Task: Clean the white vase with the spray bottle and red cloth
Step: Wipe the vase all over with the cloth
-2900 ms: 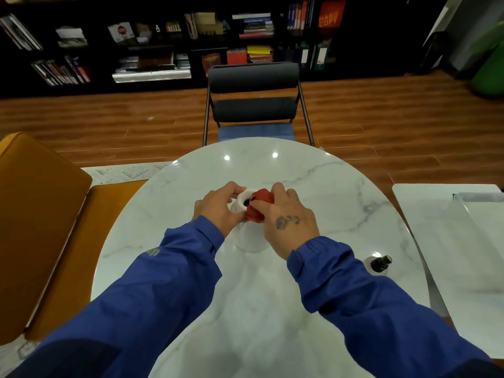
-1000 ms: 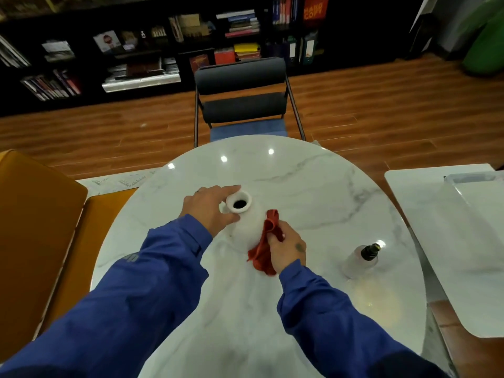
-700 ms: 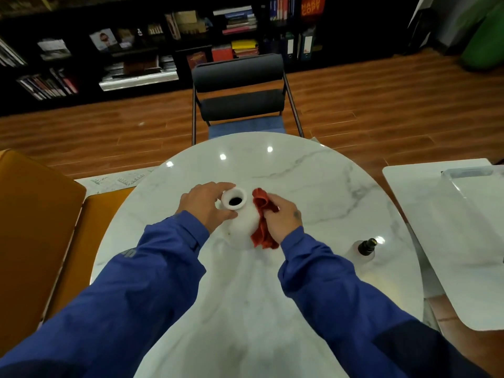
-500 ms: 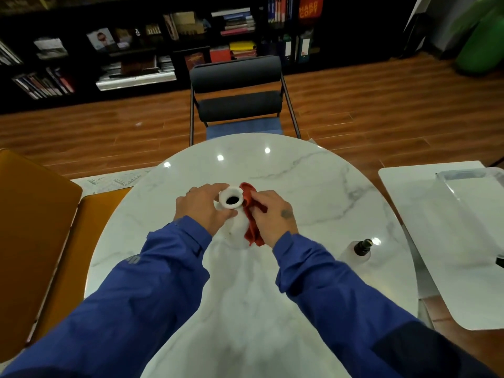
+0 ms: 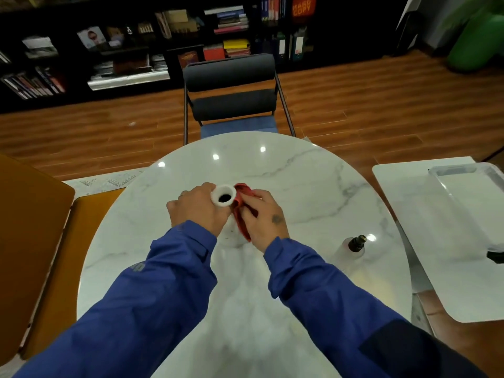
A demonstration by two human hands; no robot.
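Observation:
A white vase point(image 5: 224, 197) stands upright near the middle of the round marble table point(image 5: 313, 186), its dark mouth facing up. My left hand point(image 5: 195, 211) grips its neck from the left. Pressed against the vase's right side is a red cloth point(image 5: 241, 211), held by my right hand point(image 5: 263, 221). Most of the vase's body is hidden behind both hands. The clear spray bottle point(image 5: 353, 248) with a black top stands apart, on the table's right side.
A black chair point(image 5: 231, 91) with a blue seat faces the table's far edge. An orange chair point(image 5: 30, 227) sits at the left. A white side table point(image 5: 450, 241) with a clear tray point(image 5: 474, 181) is at the right. Bookshelves line the back wall.
My right hand has carried the red cloth from low on the vase's front up its right side to the neck. My left hand has kept its grip on the neck.

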